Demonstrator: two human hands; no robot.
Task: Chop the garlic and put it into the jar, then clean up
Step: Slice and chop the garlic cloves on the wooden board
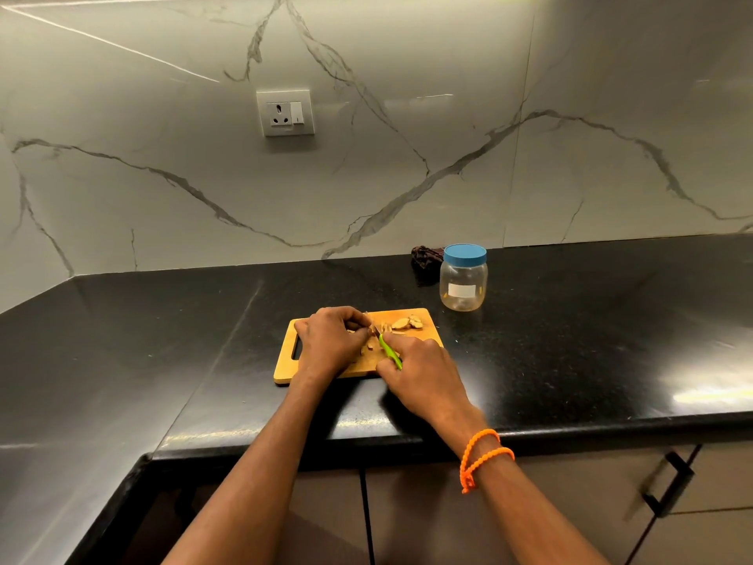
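A wooden cutting board [285, 362] lies on the black counter. My left hand [331, 340] curls over a pale garlic piece on the board and pins it with the fingertips. My right hand [419, 371] grips a knife with a green handle [389, 351]; the blade points up toward my left fingertips. Cut garlic slices [407, 322] lie at the board's far right part, with smaller bits beside the blade. A clear plastic jar [463, 284] with a blue lid on stands upright behind and to the right of the board.
A dark crumpled cloth [426, 258] sits behind the jar against the marble wall. A wall socket [285, 112] is above. The black counter [591, 320] stretches left and right. Its front edge runs below my wrists, with cabinet doors and a black handle [670, 483] underneath.
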